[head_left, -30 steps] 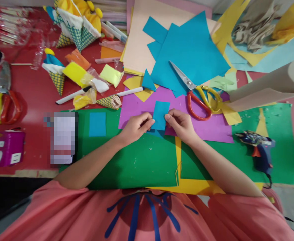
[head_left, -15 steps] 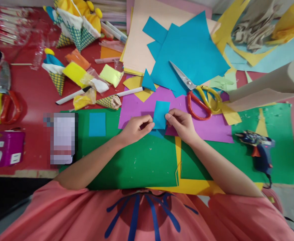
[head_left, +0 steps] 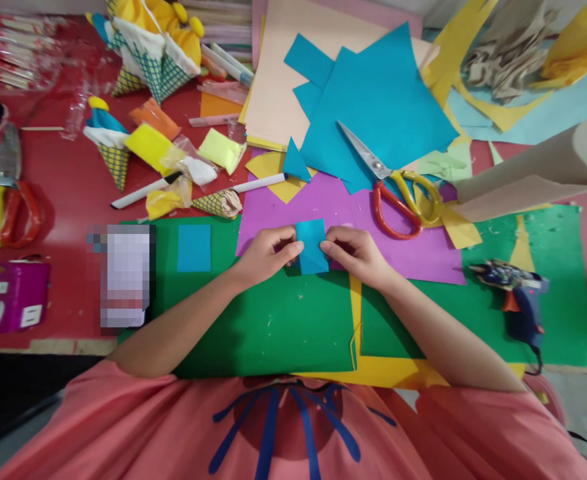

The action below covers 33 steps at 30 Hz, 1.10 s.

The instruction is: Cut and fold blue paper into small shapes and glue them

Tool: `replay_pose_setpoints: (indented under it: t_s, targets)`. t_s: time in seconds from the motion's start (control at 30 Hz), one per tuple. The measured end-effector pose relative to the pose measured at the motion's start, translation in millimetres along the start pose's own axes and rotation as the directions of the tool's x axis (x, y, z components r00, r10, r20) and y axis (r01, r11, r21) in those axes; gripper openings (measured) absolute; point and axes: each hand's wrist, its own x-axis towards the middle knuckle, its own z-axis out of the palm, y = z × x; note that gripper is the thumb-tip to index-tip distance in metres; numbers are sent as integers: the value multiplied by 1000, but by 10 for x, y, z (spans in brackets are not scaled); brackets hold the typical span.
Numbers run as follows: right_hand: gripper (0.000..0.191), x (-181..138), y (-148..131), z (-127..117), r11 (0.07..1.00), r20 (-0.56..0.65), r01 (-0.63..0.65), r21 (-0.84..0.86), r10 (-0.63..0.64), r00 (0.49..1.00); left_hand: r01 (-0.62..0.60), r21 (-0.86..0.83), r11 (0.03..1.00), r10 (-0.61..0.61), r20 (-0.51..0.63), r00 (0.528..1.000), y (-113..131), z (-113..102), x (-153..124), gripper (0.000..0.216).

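Note:
Between my two hands a small blue piece of paper (head_left: 312, 245) is held up over the green sheet (head_left: 263, 327) and the lower edge of a purple sheet (head_left: 398, 260). My left hand (head_left: 272, 252) pinches its left edge between thumb and fingers. The right edge is pinched by my right hand (head_left: 356, 252). A slanting line crosses the paper's lower part; whether it is a fold or a second layer I cannot tell. Another blue paper rectangle (head_left: 194, 248) lies flat on the green sheet to the left.
Scissors (head_left: 393, 180) lie on blue paper (head_left: 383, 100) and purple paper beyond my right hand. A glue gun (head_left: 518, 300) rests at right, beside a rolled sheet (head_left: 528, 167). At left are a phone (head_left: 126, 273), a purple box (head_left: 11, 293) and other scissors (head_left: 8, 193).
The blue paper has come slightly nearer to me and to the left, and it is turned a little. My right hand has shifted left and down with it.

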Motion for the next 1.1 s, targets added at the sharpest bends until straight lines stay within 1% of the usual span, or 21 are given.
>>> replay_pose_setpoints:
  t_s: [0.07, 0.2, 0.4, 0.57, 0.7, 0.83, 1.0, 1.1]
  targets:
    - [29, 0, 7, 0, 1000, 7, 5, -3, -5, 1000, 4, -31, 1000, -4, -20, 1000, 10, 7, 1, 29]
    - [29, 4, 9, -4, 1000, 25, 8, -20, -8, 1000, -14, -19, 1000, 13, -39, 999, 50, 17, 3, 30]
    - [30, 7, -15, -6, 1000, 68, 23, -7, -23, 997, -35, -14, 999, 32, -172, 985, 83, 8, 11, 27]
    - [30, 5, -15, -2, 1000, 61, 31, -2, -31, 998, -68, 27, 997, 72, -173, 982, 71, 4, 10, 27]
    - [28, 0, -8, 4, 1000, 39, 6, 11, -7, 999, -107, 76, 991, 120, -197, 973, 64, 19, -2, 31]
    - [26, -2, -14, 6, 999, 48, -21, 35, 20, 999, -112, 98, 989, 130, -199, 971, 59, 29, -16, 33]
    - [24, 5, -27, -5, 997, 67, -43, 58, 39, 997, -101, 112, 989, 126, -251, 960, 57, 22, -7, 37]
    - [22, 1, -15, -10, 995, 48, -66, 81, 62, 997, -94, 91, 991, 113, -239, 964, 34, 30, -8, 36]
